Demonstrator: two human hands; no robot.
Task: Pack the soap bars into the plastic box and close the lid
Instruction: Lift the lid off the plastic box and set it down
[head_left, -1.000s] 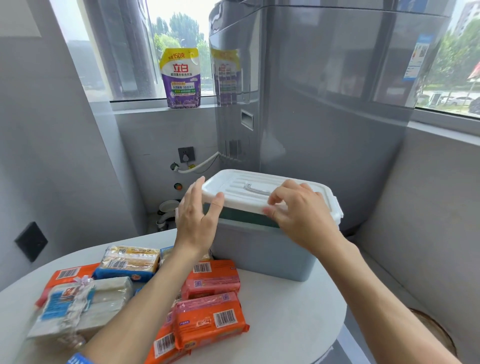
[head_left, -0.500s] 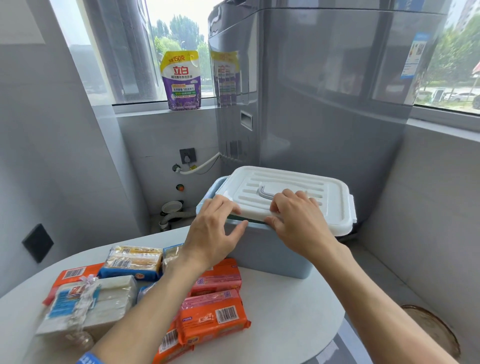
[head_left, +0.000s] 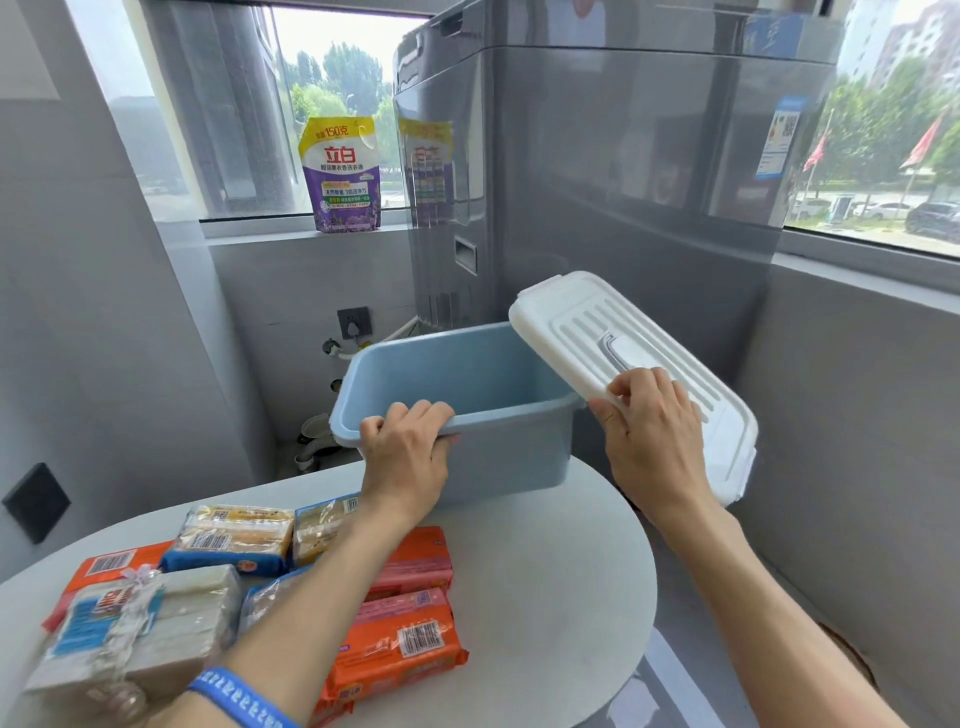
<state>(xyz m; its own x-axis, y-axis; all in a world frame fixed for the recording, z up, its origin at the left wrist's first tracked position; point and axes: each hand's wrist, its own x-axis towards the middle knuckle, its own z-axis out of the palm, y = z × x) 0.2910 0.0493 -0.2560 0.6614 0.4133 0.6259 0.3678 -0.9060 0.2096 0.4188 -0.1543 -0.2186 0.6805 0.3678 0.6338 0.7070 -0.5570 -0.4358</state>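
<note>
**Two hands, one open box**

Two bare hands work at a pale blue plastic box (head_left: 493, 457) standing at the far edge of a round, matte white table (head_left: 561, 597). The box is rectangular with smooth walls and a rolled rim, and what shows of its inside is bare. The left hand (head_left: 405, 457) grips the near rim, fingers curled over the edge into the box and thumb pressed on the outer wall. The right hand (head_left: 652, 441) grasps the white lid (head_left: 675, 364) by its near edge, fingers bent on top and thumb at the rim; the lid is off the box and held tilted to the right of it, past the table's edge. The lid is ribbed with parallel grooves, has rounded corners and a grey recessed handle (head_left: 613, 349).

The soap bars (head_left: 395, 639) lie in a loose cluster on the table's near left side, just short of the box: glossy orange wrappers with barcodes, blue-and-yellow packs, and a pale block in clear crinkled film. A blue patterned wristband (head_left: 239, 696) circles the left wrist. A purple detergent pouch (head_left: 341, 174) stands upright on the windowsill beside a tall glossy grey appliance (head_left: 623, 156).
</note>
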